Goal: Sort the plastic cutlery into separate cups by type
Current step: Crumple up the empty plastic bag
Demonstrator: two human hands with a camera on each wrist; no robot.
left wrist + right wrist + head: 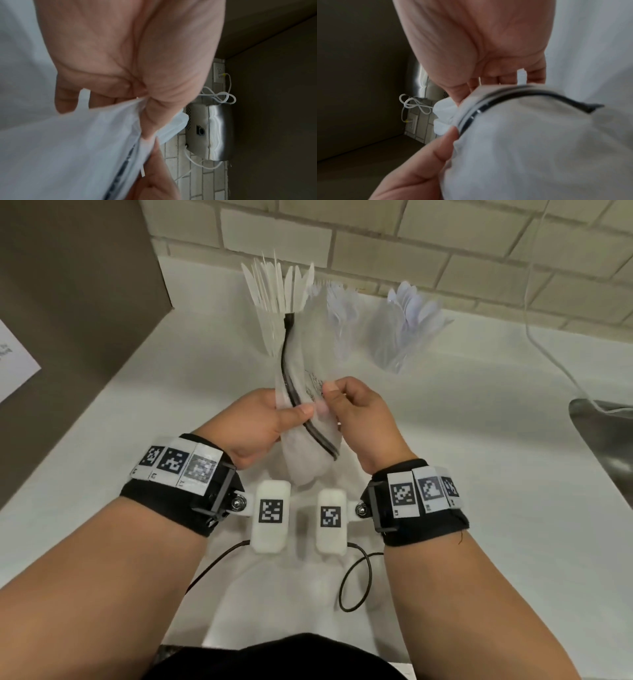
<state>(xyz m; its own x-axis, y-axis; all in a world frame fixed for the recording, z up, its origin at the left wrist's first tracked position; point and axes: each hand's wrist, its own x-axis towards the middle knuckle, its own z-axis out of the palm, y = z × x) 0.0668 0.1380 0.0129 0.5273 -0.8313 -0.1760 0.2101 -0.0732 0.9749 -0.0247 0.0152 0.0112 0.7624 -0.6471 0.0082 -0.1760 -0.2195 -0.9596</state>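
Both hands hold a clear plastic zip bag (pixel 308 412) with a black zipper strip above the white counter. My left hand (pixel 263 419) pinches its left side, thumb on the zipper. My right hand (pixel 349 409) pinches the right side next to it. In the wrist views the bag (pixel 68 155) (pixel 530 142) fills the frame under each hand (pixel 147 121) (pixel 462 97). At the back stand three clear cups: one with white knives (pixel 277 285), one with forks (pixel 339 302), one with spoons (pixel 414 302). Whether the bag holds cutlery cannot be made out.
A brown cabinet side (pixel 75 302) bounds the counter (pixel 479 440) on the left. A tiled wall (pixel 411 241) runs behind the cups. A steel appliance (pixel 606 433) with a white cord (pixel 548 350) sits at the right edge.
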